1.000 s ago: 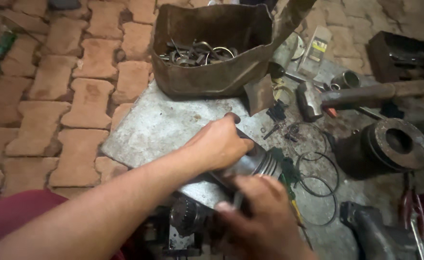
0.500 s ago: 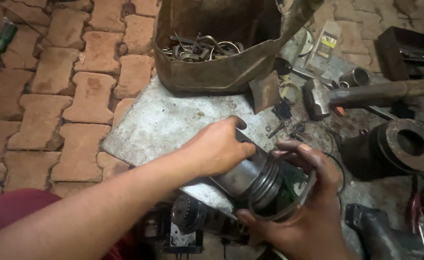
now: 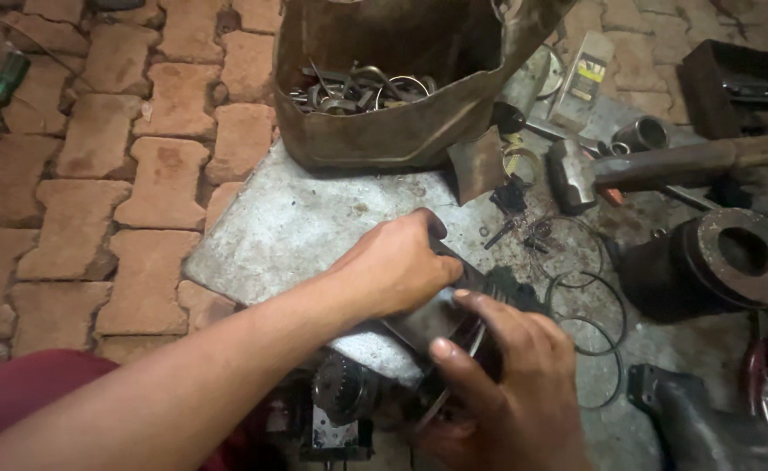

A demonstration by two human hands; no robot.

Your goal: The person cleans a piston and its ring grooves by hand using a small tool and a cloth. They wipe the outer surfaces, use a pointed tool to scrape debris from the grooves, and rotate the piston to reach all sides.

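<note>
A short, round metal piston (image 3: 443, 316), grey and dull with grooves around its barrel, lay on its side at the near edge of a flat, scuffed metal plate (image 3: 314, 227) that rested on paving of reddish interlocking bricks (image 3: 139, 174). Most of the piston was covered by the two hands; from the little that showed, its long axis seemed to run from the near left to the far right across the plate's corner, though which end was the crown could not be told.

The left hand (image 3: 397, 266) reached in from the near left, forearm stretched low over the plate, palm down, fingers curled over the top of the piston and closed around it. The right hand (image 3: 506, 384) came up from the near side of the plate, wrist bent, fingers partly folded against the piston's near end with the thumb laid along its side; a thin ring (image 3: 458, 371) curved between thumb and piston, and whether the fingers pinched it could not be told.

Beyond the plate stood a worn brown leather bag (image 3: 384, 131), sagging open and holding a tangle of metal rings. To the plate's right lay loose wire-thin rings (image 3: 589, 301), a heavy hammer (image 3: 654, 166) with a rusty handle, and a dark flanged cylinder (image 3: 715, 262).
</note>
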